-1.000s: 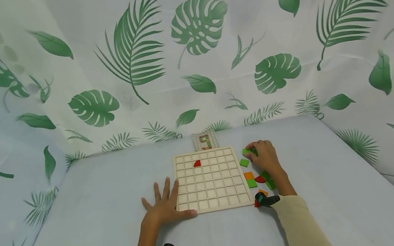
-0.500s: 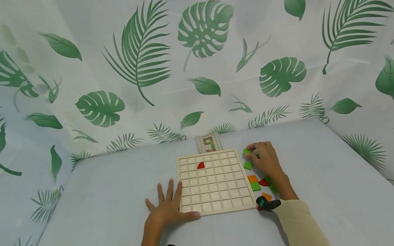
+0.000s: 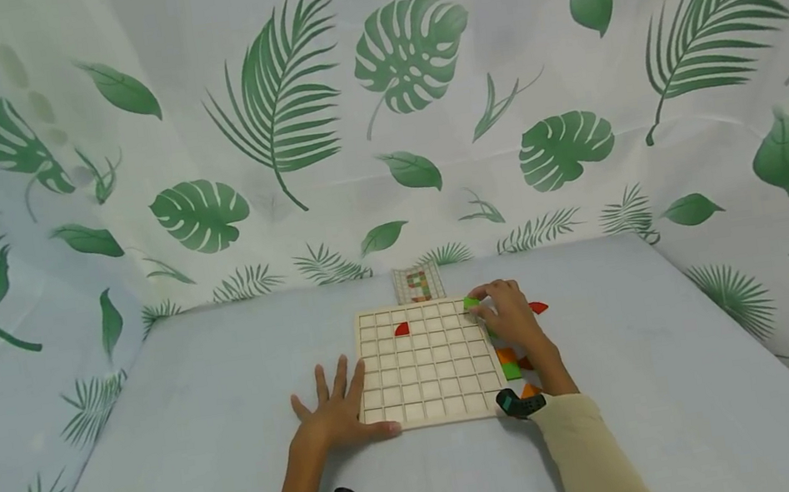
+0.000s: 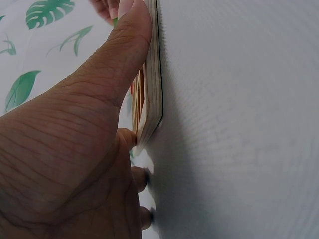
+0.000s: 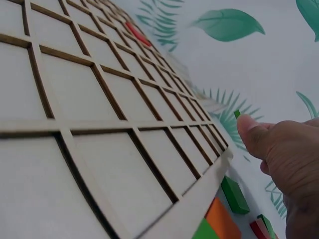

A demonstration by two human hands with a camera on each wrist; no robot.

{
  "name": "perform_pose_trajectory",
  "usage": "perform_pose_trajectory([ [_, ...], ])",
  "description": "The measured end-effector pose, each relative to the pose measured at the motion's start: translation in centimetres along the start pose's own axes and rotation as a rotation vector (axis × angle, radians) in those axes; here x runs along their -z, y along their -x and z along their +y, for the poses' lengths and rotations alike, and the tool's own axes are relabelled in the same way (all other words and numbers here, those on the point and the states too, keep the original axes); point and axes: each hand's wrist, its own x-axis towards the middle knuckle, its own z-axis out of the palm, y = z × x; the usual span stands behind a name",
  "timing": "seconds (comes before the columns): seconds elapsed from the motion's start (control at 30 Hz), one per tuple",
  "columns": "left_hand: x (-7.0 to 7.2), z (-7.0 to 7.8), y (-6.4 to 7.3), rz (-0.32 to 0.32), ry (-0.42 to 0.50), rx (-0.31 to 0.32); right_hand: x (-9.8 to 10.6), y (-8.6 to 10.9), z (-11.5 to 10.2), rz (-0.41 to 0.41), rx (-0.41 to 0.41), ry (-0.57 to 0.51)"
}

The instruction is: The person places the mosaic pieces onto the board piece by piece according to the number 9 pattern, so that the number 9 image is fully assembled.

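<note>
A wooden grid board (image 3: 420,373) lies flat on the table, with one red quarter-round piece (image 3: 402,329) in a cell of its second row. My left hand (image 3: 336,421) is spread at the board's near left corner, the thumb along the front edge and the fingertips at the left side. Between thumb and fingers my right hand (image 3: 514,317) pinches a green square tile (image 3: 471,302), close over the board's far right corner. The right wrist view shows only a sliver of this tile past the fingertips; the left wrist view shows the left thumb (image 4: 122,50) against the board's layered edge.
Along the board's right side lie loose pieces: an orange tile (image 3: 506,355), a green tile (image 3: 511,371) and another red quarter-round (image 3: 539,307), partly hidden by the right arm. A printed pattern card (image 3: 418,284) lies behind the board. Leaf-printed cloth hangs behind the table.
My right hand has lifted a green tile from the loose pieces and moved left to the board's far right corner. A red quarter-round has come into sight beyond it. The left hand stays put.
</note>
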Motion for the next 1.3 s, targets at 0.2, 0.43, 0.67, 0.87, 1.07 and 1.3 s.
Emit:
perform_pose_trajectory([
  [0.2,-0.1,-0.1,0.0,0.001,-0.009,0.009,-0.8,-0.2,-0.9,-0.059,-0.031,-0.026],
  [0.43,-0.1,-0.1,-0.1,0.009,-0.002,0.005,-1.5,-0.5,-1.7,-0.067,-0.018,-0.045],
  [0.67,-0.4,0.0,-0.3,0.014,0.000,-0.008,-2.4,-0.6,-1.7,-0.076,-0.031,-0.116],
  [0.87,-0.5,0.1,-0.3,0.008,-0.009,0.003,-3.0,-0.4,-1.8,-0.060,0.028,-0.107],
  [1.07,-0.5,0.1,-0.4,0.019,-0.010,0.005,-3.2,-0.5,-2.1,-0.060,0.112,-0.161],
  [1.3,-0.4,-0.2,-0.4,0.020,-0.013,0.014,-3.8,-0.7,-2.6,-0.073,0.137,-0.184],
])
